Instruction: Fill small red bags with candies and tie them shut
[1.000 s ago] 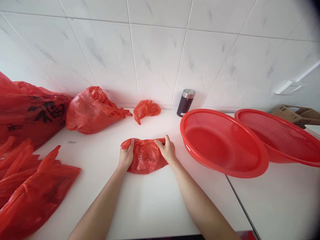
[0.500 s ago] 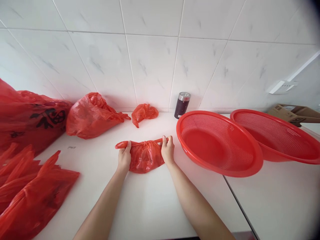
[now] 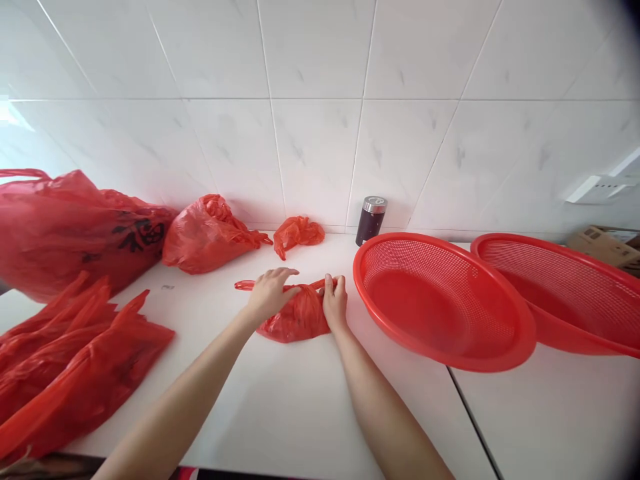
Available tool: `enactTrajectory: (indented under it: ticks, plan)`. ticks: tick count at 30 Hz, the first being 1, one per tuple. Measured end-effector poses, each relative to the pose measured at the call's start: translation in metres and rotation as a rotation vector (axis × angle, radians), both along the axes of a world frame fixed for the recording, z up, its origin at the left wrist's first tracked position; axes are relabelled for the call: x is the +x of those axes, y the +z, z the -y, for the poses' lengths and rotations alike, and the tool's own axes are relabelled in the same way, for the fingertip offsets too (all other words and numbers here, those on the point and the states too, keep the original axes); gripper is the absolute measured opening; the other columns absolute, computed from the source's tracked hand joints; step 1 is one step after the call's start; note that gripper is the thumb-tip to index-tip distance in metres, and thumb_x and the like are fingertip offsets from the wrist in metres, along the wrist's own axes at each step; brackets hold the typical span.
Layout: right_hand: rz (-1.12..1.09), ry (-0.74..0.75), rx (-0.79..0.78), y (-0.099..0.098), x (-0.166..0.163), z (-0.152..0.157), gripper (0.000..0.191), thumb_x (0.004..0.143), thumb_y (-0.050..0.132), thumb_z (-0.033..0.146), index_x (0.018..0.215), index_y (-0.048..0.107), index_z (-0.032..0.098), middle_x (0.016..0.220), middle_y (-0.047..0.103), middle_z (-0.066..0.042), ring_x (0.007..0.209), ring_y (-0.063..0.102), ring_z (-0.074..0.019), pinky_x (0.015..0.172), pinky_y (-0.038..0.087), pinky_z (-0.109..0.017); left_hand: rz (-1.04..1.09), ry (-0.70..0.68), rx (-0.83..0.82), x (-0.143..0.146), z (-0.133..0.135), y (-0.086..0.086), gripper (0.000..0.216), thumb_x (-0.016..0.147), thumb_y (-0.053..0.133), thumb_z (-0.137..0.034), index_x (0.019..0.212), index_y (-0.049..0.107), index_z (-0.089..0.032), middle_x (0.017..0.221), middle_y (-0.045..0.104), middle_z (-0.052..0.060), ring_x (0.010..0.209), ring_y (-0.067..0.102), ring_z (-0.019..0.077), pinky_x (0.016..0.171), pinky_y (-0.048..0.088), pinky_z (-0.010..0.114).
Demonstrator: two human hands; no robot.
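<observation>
A small red plastic bag (image 3: 299, 319) lies on the white counter (image 3: 280, 393) in front of me. My right hand (image 3: 335, 301) is closed around the bag's right handle, pinching it. My left hand (image 3: 271, 291) rests on top of the bag near its left handle, fingers stretched out and slightly curled over the plastic. The left handle (image 3: 243, 285) pokes out to the left of that hand. What the bag holds is hidden.
Two red mesh baskets (image 3: 440, 297) (image 3: 560, 287) sit to the right. A dark jar with a metal lid (image 3: 371, 221) stands by the tiled wall. More red bags lie at the back (image 3: 297, 233) (image 3: 207, 235) and left (image 3: 75, 227) (image 3: 75, 373). A cardboard box (image 3: 607, 245) is far right.
My left hand let go of the left handle and moved right onto the top of the bag with fingers spread. My right hand kept its grip. The view shifted slightly.
</observation>
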State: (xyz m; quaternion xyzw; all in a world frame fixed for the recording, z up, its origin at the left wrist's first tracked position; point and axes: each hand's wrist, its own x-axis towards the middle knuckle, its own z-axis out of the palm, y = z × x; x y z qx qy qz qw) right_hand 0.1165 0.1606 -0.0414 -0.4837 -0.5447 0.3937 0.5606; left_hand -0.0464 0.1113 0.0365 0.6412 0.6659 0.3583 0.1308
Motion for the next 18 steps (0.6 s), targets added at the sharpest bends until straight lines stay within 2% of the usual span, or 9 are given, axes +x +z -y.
enactTrajectory:
  ticks: [3,6,12,18]
  plan:
    - [-0.05,0.014,-0.003,0.004,0.003,0.003,0.031,0.093,0.035,0.057,0.087,0.035,0.027,0.058,0.056,0.006,0.054,0.057,-0.0171,0.058,0.043,-0.028,-0.092,-0.054,-0.148,0.014,-0.007,0.004,0.017,0.067,0.068,-0.033,0.081,0.071,-0.024,0.086,0.073,0.005,0.088,0.065,0.0298,0.087,0.045,0.044]
    - [-0.086,0.025,-0.017,0.007,0.006,0.005,0.03,0.093,0.034,0.057,0.096,0.037,0.026,0.059,0.056,0.006,0.052,0.056,-0.0161,0.055,0.043,-0.027,-0.119,-0.051,-0.224,0.003,0.005,0.021,0.019,0.071,0.064,-0.037,0.082,0.071,-0.024,0.085,0.073,0.005,0.082,0.064,0.0262,0.078,0.047,0.038]
    - [-0.069,0.058,-0.061,0.005,0.007,0.005,0.029,0.091,0.042,0.051,0.104,0.038,0.026,0.064,0.058,0.007,0.047,0.053,-0.0126,0.055,0.041,-0.025,-0.044,0.087,-0.277,-0.037,0.072,0.066,0.038,0.077,0.057,-0.052,0.095,0.07,-0.02,0.089,0.072,0.003,0.077,0.064,0.0214,0.068,0.049,0.031]
    - [-0.023,0.081,-0.074,0.003,0.008,0.003,0.025,0.088,0.047,0.044,0.101,0.04,0.025,0.064,0.059,0.007,0.046,0.054,-0.0126,0.056,0.04,-0.026,-0.025,0.317,-0.219,-0.076,0.118,0.093,0.039,0.076,0.06,-0.052,0.1,0.07,-0.023,0.095,0.072,0.002,0.087,0.066,0.0236,0.075,0.05,0.032]
